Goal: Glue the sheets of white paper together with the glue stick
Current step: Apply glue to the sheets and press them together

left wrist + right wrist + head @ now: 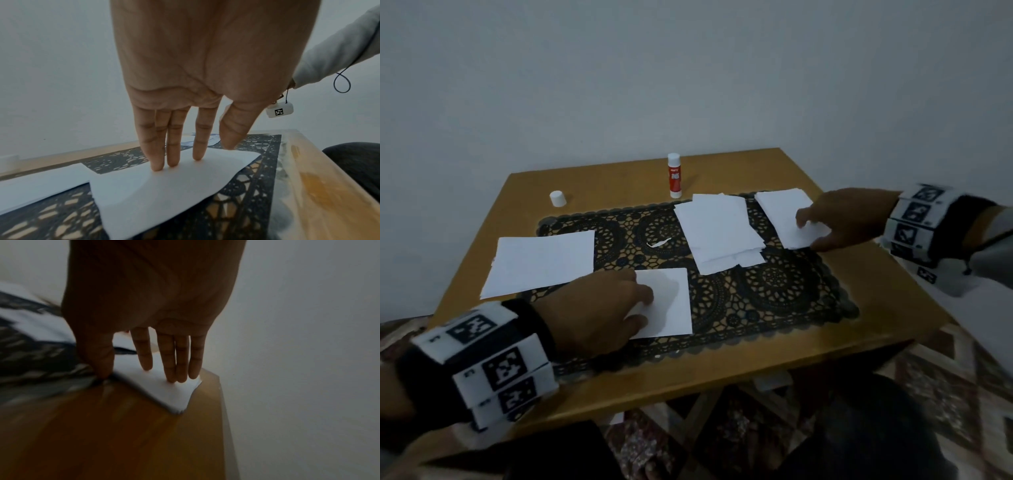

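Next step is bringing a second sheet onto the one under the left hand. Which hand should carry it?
Right. The right hand already has fingers on the far-right sheet, thumb at its edge. The left hand presses the near sheet flat on the mat, so it probably should stay as the anchor.

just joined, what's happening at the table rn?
A person is gluing paper sheets. The left hand presses straight fingers on a near sheet on the lace mat. The right hand presses on the far-right sheet. The glue stick stands uncapped at the back, untouched, its cap apart to the left.
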A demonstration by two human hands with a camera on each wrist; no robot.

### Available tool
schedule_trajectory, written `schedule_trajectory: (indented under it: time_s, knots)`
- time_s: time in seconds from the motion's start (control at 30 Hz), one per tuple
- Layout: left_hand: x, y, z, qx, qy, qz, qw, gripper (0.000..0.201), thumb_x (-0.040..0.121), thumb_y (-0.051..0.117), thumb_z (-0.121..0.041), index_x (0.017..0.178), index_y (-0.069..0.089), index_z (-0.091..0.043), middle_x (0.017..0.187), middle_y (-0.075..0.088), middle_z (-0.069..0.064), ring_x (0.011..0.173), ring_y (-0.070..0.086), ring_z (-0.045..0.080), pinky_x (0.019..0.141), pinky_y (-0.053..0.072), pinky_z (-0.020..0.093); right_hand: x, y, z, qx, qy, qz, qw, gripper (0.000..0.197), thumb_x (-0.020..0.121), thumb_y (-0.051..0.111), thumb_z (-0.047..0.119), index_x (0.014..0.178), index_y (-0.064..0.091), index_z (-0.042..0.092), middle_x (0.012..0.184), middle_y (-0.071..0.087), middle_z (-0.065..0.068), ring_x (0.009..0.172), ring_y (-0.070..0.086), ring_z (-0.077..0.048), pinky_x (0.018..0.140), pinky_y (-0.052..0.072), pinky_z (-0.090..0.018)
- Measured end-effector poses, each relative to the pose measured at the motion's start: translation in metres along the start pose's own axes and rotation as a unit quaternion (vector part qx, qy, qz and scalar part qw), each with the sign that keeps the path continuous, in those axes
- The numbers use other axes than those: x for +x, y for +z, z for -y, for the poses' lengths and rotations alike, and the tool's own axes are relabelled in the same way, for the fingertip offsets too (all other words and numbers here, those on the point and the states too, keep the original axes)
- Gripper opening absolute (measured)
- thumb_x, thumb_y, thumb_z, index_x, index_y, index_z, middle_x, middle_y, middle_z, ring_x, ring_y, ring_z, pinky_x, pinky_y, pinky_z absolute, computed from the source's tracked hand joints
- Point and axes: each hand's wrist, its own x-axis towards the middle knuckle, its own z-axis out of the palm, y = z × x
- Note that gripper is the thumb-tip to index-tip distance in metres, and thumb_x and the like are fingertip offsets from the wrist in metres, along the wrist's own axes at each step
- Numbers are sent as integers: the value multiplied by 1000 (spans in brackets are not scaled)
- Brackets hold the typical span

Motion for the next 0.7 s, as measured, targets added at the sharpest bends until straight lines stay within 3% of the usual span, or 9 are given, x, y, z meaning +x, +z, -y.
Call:
schedule_trajectory:
  time_s: [0.13, 0.23, 0.37, 0.47, 0.57, 0.7]
  knots:
    - [-5, -2, -3, 1, -7, 18, 1000, 41, 96, 45, -43, 135, 44, -34, 134, 46, -8, 123, 46, 12, 106, 36, 27, -4, 13, 5, -21, -43, -38, 998, 48, 94, 51, 45, 137, 41, 27, 119, 61, -5, 108, 57, -21, 88, 47, -34]
    - [-8, -4, -2, -2, -6, 27, 1000, 40, 96, 45, -43, 135, 44, -35, 137, 45, -9, 126, 45, 11, 108, 34, 28, -5, 17, 5, -51, -68, -57, 995, 39, 97, 44, 41, 132, 44, 25, 110, 63, -5, 101, 59, -21, 84, 50, -35]
    - [-11, -6, -1, -8, -5, 34, 999, 40, 96, 45, -43, 135, 44, -35, 139, 46, -10, 127, 43, 11, 110, 32, 28, -4, 23, 4, -45, -86, -98, 990, 19, 99, 40, 30, 100, 55, 18, 90, 63, -3, 81, 58, -19, 71, 48, -34]
    - [-12, -6, 0, -10, -9, 39, 999, 40, 96, 45, -43, 136, 44, -35, 141, 45, -11, 128, 42, 10, 111, 32, 29, -1, 25, 5, -7, -59, -122, 991, 23, 98, 44, 20, 77, 50, 13, 73, 56, -2, 65, 52, -17, 64, 46, -34]
    - [-11, -7, -1, -12, -12, 43, 999, 40, 96, 45, -43, 136, 44, -35, 141, 45, -10, 128, 42, 11, 111, 32, 30, 2, 28, 1, 44, -52, -148, 987, 27, 94, 52, 16, 68, 45, 11, 61, 47, 1, 54, 41, -11, 56, 37, -29]
    - [-12, -8, 1, -15, -9, 53, 998, 40, 96, 45, -43, 135, 44, -35, 140, 46, -9, 127, 43, 11, 110, 33, 32, 5, 31, -3, 107, -54, -156, 980, 30, 91, 63, 20, 65, 47, 17, 60, 45, 11, 56, 39, -1, 54, 26, -16]
